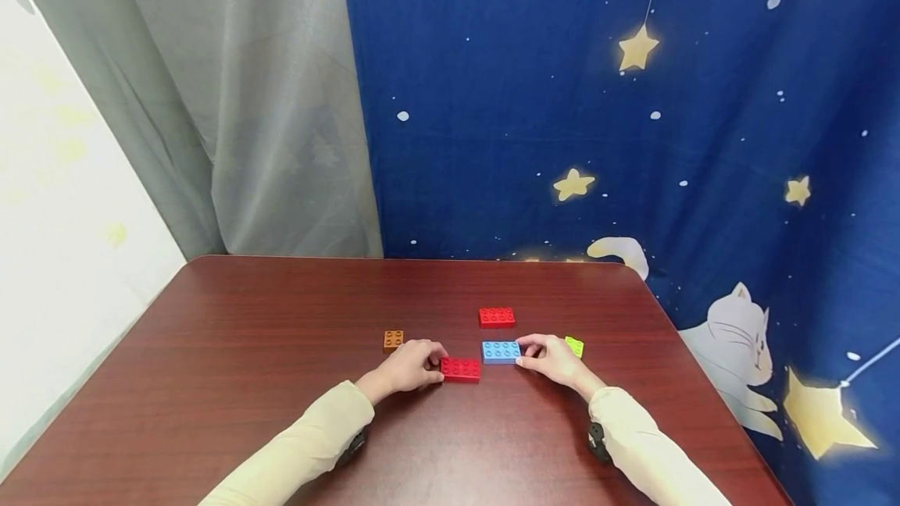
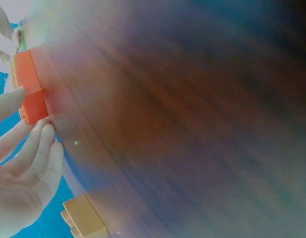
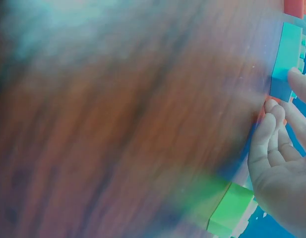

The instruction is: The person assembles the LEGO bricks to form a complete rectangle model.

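Thumb and fingers of my left hand (image 1: 410, 366) pinch the left end of a red toy building brick (image 1: 460, 369) lying studs-up on the table. In the left wrist view that brick (image 2: 31, 87) shows orange-red, the thumb at one side and fingertips at its end. My right hand (image 1: 555, 360) pinches the right end of a light blue brick (image 1: 501, 352). In the right wrist view the blue brick (image 3: 286, 59) looks teal between thumb and fingers. The two held bricks lie close together, the red one nearer the front and to the left.
Another red brick (image 1: 496, 318) lies behind the blue one. An orange-brown square brick (image 1: 394, 340) is just beyond the left hand, and a lime green brick (image 1: 574, 346) sits right behind the right hand. The dark red wooden table (image 1: 281, 318) ends at curtains.
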`<state>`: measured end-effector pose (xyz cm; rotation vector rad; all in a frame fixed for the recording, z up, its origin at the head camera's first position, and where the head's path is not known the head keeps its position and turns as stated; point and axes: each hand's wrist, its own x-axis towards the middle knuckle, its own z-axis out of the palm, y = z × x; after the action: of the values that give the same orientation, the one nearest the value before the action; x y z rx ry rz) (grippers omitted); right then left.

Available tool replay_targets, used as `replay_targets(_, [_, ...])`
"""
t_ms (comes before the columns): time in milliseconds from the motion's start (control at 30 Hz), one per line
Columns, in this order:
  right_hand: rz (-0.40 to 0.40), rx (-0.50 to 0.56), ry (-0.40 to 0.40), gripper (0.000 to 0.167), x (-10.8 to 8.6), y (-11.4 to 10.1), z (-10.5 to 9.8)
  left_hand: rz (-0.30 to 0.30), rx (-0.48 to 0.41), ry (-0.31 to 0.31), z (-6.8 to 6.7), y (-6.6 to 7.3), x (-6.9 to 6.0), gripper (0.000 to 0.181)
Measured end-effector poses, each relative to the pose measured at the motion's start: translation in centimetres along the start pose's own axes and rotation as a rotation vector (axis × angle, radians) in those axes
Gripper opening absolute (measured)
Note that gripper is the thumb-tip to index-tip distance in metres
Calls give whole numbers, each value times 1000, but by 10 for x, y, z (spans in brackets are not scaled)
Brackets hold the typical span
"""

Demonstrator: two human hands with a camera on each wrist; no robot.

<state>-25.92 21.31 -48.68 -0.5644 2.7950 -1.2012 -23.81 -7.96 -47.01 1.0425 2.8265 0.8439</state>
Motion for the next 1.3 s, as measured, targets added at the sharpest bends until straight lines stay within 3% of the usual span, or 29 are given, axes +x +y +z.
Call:
replay_targets(200, [11,14,-7,33,-4,2,-2,-2,11,32,-1,-5,2,24])
replay_targets(1300, [-23,27,-29,33,-14,3,-3,-43,15,32,1,-6,8,24])
